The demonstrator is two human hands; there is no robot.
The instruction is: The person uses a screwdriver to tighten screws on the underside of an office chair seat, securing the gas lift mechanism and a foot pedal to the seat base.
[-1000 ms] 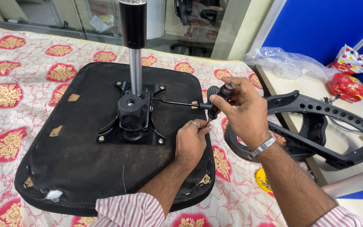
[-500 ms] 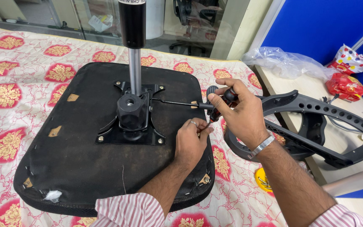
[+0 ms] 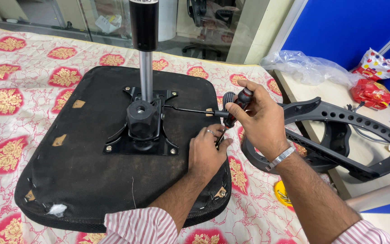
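Floral sheet under upturned seat [image 3: 86,162]. Right hand [image 3: 258,117] clamped on screwdriver [image 3: 232,108], shaft running down toward left hand [image 3: 206,151], whose fingers pinched the tip at the seat's right edge.

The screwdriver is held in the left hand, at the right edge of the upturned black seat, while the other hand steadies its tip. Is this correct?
Not quite. The right hand grips the screwdriver; the left hand steadies its tip at the seat edge. The head view shows this.
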